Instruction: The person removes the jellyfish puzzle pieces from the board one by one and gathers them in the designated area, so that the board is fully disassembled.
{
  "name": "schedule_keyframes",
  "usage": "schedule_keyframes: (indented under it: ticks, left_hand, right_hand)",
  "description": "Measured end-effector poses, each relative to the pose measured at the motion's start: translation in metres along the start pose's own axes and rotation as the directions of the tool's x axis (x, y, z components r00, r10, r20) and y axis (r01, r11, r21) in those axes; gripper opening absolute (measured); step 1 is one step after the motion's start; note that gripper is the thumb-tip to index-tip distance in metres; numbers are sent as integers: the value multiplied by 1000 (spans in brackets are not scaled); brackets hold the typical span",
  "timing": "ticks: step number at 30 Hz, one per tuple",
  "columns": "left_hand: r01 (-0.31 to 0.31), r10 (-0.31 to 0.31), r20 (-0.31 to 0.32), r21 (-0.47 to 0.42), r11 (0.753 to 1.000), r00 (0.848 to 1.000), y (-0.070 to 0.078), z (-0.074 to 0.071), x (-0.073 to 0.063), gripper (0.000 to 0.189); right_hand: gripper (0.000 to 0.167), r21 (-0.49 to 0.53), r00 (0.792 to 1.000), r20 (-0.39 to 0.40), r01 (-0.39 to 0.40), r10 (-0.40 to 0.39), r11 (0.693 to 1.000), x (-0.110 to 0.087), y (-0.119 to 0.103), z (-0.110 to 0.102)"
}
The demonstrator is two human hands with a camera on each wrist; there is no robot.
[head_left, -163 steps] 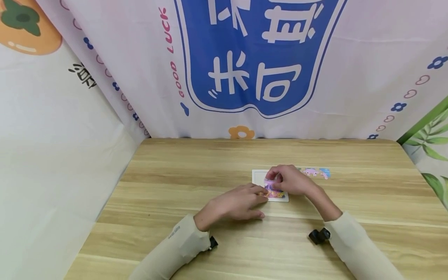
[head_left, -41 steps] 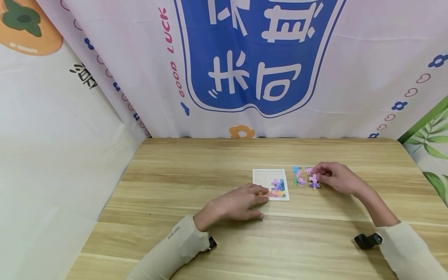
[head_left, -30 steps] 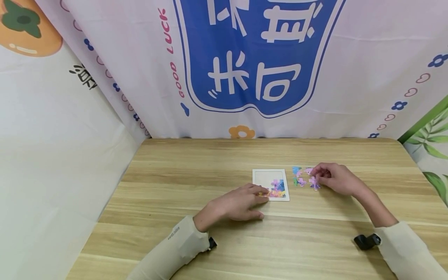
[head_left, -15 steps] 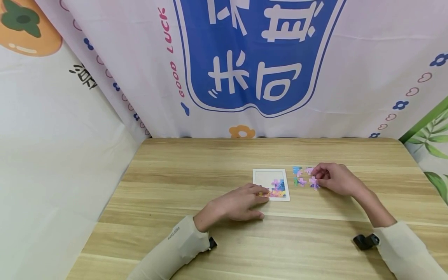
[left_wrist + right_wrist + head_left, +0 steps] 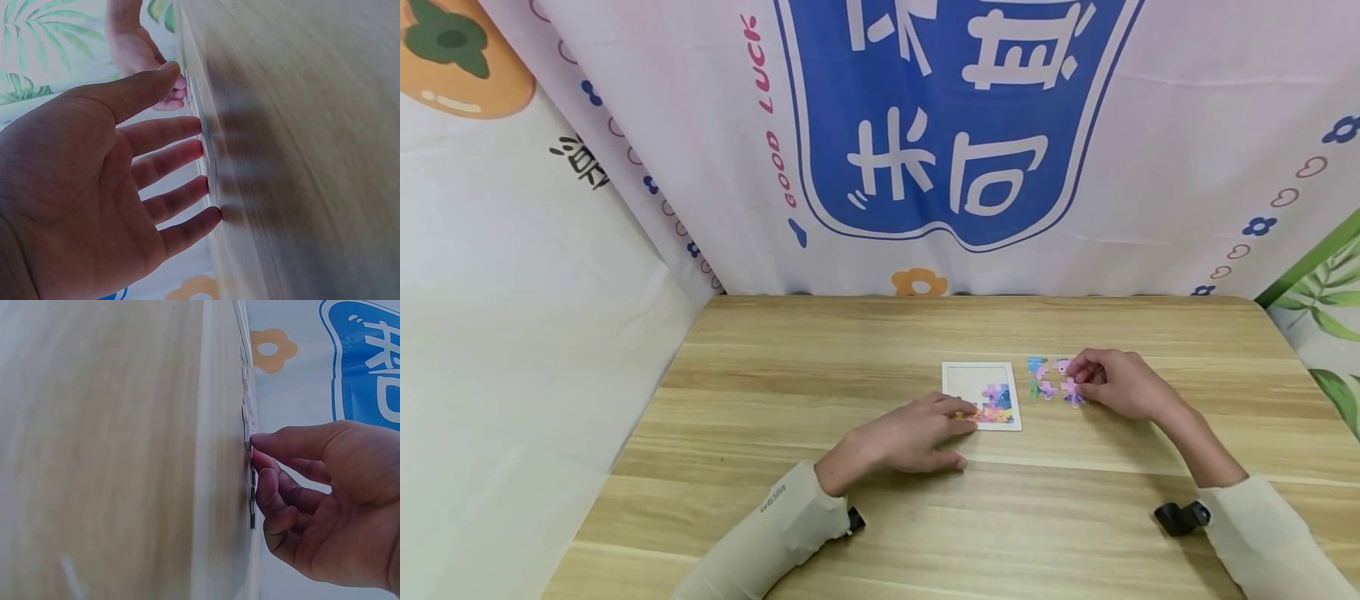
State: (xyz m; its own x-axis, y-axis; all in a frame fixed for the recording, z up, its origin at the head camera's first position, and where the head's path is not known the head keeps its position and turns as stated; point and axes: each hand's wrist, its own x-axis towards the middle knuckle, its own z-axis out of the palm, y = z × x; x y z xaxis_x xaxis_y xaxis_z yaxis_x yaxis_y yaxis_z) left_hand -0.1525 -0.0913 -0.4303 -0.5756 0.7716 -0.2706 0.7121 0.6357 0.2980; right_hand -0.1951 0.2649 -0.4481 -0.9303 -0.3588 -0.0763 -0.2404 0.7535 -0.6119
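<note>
A white puzzle tray lies on the table, joined pieces filling its lower and right part. My left hand rests with straight, spread fingers on the tray's lower left corner; in the left wrist view those fingers reach the tray's edge. To the right of the tray, my right hand pinches the edge of a purple puzzle piece with thumb and curled fingers. The right wrist view has the thumb tip of that hand on a piece's edge. Part of the purple piece is hidden by the fingers.
Several loose puzzle pieces lie beside the tray: a blue and pink one, a green and pink one and a pink one. A printed cloth hangs behind the wooden table.
My right hand has gone from over the tray rightward to the loose pieces. Over the last second the purple piece shifts slightly at its fingertips. My left hand keeps its place.
</note>
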Motion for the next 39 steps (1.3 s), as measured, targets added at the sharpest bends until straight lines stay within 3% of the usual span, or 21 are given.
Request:
schedule_keyframes:
  ticks: [24,39]
  left_hand:
    - [-16,17,-3,78,997,1000,3,-2,0,61]
    - [-61,62,-8,64,996,998,11,-1,14,67]
  right_hand:
    - [12,55,1000,-5,22,-22,998,17,-28,15]
    - [14,62,997,16,73,-74,995,28,-44,29]
